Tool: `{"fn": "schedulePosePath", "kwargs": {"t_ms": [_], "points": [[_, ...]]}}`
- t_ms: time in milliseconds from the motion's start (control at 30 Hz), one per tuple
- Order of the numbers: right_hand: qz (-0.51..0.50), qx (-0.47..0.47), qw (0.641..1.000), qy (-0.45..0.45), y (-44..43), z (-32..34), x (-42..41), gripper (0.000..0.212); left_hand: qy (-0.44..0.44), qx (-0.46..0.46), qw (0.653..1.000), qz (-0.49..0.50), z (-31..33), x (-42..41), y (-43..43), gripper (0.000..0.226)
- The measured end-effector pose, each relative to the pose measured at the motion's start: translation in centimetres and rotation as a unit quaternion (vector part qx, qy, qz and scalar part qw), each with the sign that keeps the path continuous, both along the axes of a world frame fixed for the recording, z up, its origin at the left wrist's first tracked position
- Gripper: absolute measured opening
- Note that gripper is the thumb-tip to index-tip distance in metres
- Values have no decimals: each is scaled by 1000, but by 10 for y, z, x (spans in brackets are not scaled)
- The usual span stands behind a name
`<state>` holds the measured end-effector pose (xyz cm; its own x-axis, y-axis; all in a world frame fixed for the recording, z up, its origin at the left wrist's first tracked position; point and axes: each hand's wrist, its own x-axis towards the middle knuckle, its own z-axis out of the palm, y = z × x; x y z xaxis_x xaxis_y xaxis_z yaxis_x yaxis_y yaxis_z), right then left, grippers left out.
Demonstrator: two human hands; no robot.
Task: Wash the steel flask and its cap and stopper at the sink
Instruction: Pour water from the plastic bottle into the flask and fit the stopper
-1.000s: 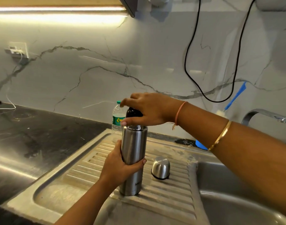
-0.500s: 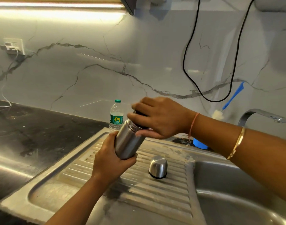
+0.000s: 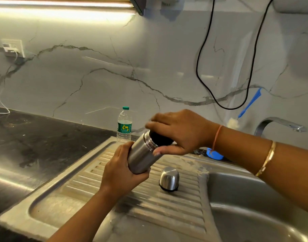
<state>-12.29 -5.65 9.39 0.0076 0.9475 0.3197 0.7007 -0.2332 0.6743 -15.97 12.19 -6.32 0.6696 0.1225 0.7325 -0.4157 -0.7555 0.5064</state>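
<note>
Flask [image 3: 141,156] of steel, tilted, is up off the drainboard [image 3: 167,206] and in my left hand [image 3: 121,172], whose fingers wrap its lower body; the mouth leans up and to the right. My right hand [image 3: 183,133] reaches over the top and clamps around the black stopper [image 3: 161,138] at that mouth, thumb underneath against the neck. Whether the stopper is seated in the threads or loose, I cannot tell. The steel cap [image 3: 169,179] stands rim down on the ribbed drainboard, near the flask and touching neither hand. To the right lies the sink basin [image 3: 254,198], with the tap [image 3: 279,124] behind it. A plastic water bottle [image 3: 124,126] stands at the back edge by the marble wall, and a blue-handled brush [image 3: 249,103] leans there too. Black counter [image 3: 36,137] runs off to the left.
</note>
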Motion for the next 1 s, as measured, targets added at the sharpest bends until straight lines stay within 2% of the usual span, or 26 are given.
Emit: {"fn": "schedulePosePath", "kwargs": {"t_ms": [67, 133, 167, 200, 267, 333, 400, 433, 500, 567, 667, 733, 767, 800, 867, 933, 1000], "points": [[10, 40, 999, 24, 4, -10, -5, 55, -9, 9, 1000, -8, -2, 0, 0, 85], [-51, 143, 985, 85, 16, -15, -16, 42, -2, 3, 1000, 0, -3, 0, 0, 86], [-114, 181, 970, 119, 21, -17, -22, 39, 0, 1, 1000, 8, -4, -1, 0, 85], [-173, 196, 955, 139, 25, -18, -23, 38, 3, -1, 1000, 14, -3, -1, -1, 85], [-199, 196, 953, 121, 28, -18, -21, 43, 6, -8, 1000, 17, -2, -1, 0, 84], [-115, 189, 970, 102, 28, -11, -26, 47, 11, -20, 1000, 5, 1, -2, 1, 82], [-2, 81, 996, 26, 24, 1, -26, 45, 14, -21, 999, -34, 2, -3, 2, 80], [55, 24, 998, -33, 24, 2, -24, 43, 16, -24, 998, -53, 1, -3, 1, 77], [84, -16, 994, -65, 28, 1, -23, 38, 17, -37, 997, -71, -1, -3, -3, 72], [36, 40, 997, -52, 31, -2, -23, 39, 9, -41, 998, -51, -3, -4, -6, 73], [-91, 135, 987, -5, 37, -7, -26, 38, -20, -15, 1000, -8, -1, -3, -3, 78], [-188, 144, 971, 40, 38, -8, -27, 36, -23, 1, 1000, 7, 1, -3, -2, 78], [-187, 150, 970, 39, 40, -9, -25, 37, -18, 0, 1000, 7, 1, -4, -2, 79], [-176, 152, 972, 45, 41, -7, -27, 40, -10, -8, 1000, 2, 2, -5, -3, 80], [-84, 152, 983, 64, 40, 1, -31, 42, 4, -46, 999, -19, 3, -6, -2, 79], [21, 71, 997, 18, 33, 5, -28, 39, 6, -80, 996, -47, 5, -6, 1, 76], [52, 13, 998, -26, 28, 6, -25, 36, 1, -78, 995, -61, 5, -5, 2, 74]]}}
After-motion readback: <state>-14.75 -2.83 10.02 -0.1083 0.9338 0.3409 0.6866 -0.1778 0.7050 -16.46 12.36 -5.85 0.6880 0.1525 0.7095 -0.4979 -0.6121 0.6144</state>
